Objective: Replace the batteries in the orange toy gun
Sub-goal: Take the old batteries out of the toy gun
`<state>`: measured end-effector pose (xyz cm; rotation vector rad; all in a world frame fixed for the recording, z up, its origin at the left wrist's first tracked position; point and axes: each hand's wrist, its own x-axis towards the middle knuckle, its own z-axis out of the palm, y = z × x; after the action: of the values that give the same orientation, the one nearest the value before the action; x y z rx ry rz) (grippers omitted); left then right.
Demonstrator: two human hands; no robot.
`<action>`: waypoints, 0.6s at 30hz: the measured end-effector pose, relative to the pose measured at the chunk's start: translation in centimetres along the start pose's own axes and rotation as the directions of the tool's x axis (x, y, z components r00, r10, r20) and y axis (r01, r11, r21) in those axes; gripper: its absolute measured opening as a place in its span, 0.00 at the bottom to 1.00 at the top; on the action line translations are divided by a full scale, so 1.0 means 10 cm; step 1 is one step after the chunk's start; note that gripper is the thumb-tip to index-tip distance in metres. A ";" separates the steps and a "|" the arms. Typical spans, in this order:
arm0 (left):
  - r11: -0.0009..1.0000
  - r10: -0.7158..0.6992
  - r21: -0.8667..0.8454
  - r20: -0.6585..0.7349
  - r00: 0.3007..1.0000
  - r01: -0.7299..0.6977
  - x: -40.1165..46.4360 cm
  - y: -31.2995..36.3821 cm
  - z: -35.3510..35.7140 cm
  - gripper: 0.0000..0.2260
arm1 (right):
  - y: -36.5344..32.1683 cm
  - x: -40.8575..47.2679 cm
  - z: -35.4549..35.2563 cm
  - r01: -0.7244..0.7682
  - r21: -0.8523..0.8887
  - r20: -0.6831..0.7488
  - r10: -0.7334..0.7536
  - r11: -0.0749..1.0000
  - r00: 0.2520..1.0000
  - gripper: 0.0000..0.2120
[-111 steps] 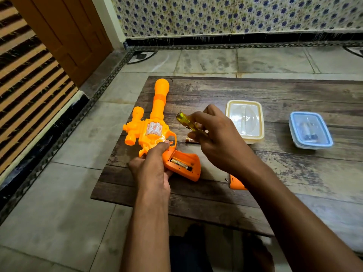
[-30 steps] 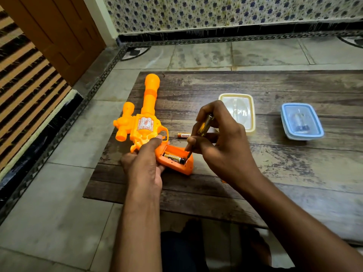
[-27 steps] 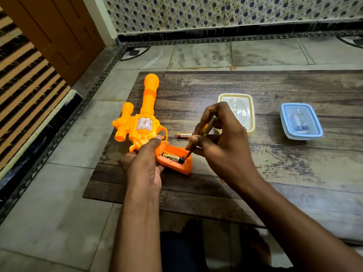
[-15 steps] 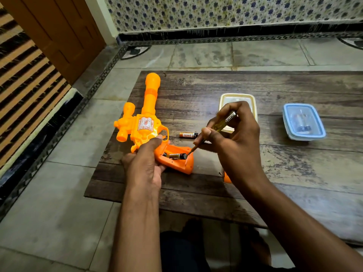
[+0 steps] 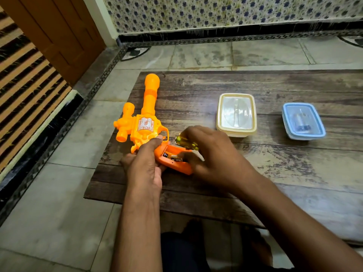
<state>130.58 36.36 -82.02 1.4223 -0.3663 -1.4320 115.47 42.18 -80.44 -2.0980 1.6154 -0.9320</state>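
Lying on the wooden table [image 5: 275, 158], the orange toy gun [image 5: 145, 126] is gripped by the left hand [image 5: 144, 167]; the right hand [image 5: 214, 152], now lowered with the screwdriver [image 5: 183, 142] clasped sideways, fingers the loosened battery [image 5: 173, 158], apparently extracting it.

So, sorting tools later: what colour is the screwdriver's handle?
Translucent yellow-green; the screwdriver shows in the head view, gripped in the right hand.

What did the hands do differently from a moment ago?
The right hand has dropped low over the open grip of the toy gun, laying the screwdriver nearly flat instead of tip-down, fingers at the battery. The left hand still holds the gun, and both boxes stayed put.
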 end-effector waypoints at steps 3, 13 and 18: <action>1.000 -0.015 -0.003 0.009 1.000 0.015 0.00 0.01 0.00 0.24 | -0.04 -0.01 0.02 -0.009 -0.017 0.081 0.010 1.000 0.997 0.14; 0.999 -0.033 -0.039 -0.016 0.999 0.033 -0.02 0.02 0.03 0.27 | -0.03 0.08 -0.07 -0.127 0.000 -0.217 0.124 0.992 0.968 0.06; 0.999 -0.026 -0.026 -0.010 1.000 0.026 0.01 -0.01 0.01 0.26 | -0.02 0.40 -0.08 -0.265 -0.212 -0.159 0.234 0.941 0.959 0.07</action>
<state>130.46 36.29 -82.06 1.4176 -0.3224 -1.4445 115.69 38.57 -78.57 -1.9426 2.0917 -0.8457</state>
